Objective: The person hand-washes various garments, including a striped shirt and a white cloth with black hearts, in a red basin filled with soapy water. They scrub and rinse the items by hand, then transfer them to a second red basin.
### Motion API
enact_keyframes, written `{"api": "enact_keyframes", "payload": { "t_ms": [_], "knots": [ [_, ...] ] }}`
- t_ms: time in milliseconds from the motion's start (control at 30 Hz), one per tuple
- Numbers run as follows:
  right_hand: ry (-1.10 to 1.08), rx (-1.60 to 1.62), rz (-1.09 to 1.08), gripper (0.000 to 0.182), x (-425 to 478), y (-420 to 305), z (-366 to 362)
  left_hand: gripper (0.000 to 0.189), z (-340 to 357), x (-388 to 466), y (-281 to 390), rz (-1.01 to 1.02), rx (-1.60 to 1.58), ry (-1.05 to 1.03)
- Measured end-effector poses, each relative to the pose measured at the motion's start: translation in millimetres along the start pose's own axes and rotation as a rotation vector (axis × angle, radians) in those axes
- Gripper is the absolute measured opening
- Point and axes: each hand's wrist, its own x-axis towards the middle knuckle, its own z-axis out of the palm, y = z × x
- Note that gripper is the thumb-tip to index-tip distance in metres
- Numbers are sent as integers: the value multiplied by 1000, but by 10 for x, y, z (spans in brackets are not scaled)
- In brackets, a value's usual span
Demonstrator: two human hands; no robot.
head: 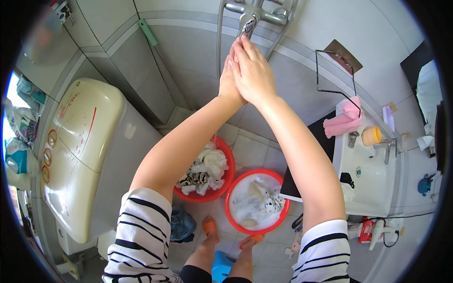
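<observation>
My left hand [230,79] and my right hand [254,70] are pressed palm to palm at the metal wall shower mixer [258,14], fingertips just below its chrome spout or lever. Neither seems to hold anything, though the space between the palms is hidden. Below on the floor, a red basin [229,161] holds a heap of white and black-patterned cloth, partly behind my left forearm. Beside it a second red basin [229,215] holds sudsy water with light and patterned cloth in it.
A twin-tub washing machine [81,141] stands left. At right is a white sink [375,191] with a pink cloth [341,122] near its corner. A blue stool [221,265] and a dark blue cloth bundle [182,224] are near my feet. A wire rack [334,91] juts from the wall.
</observation>
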Motion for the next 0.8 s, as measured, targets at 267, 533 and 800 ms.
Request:
{"api": "enact_keyframes", "payload": {
  "t_ms": [267, 533, 800],
  "knots": [
    [-148, -162, -55, 51, 38, 168, -7, 70, -16, -23, 168, -18, -200, -43],
    [-41, 382, 305, 38, -1393, -202, 85, 66, 460, -1315, 57, 117, -189, -126],
    [-512, 634, 1034, 47, -5022, -790, 242, 76, 967, -4614, 800, -305, -373, -909]
  ]
}}
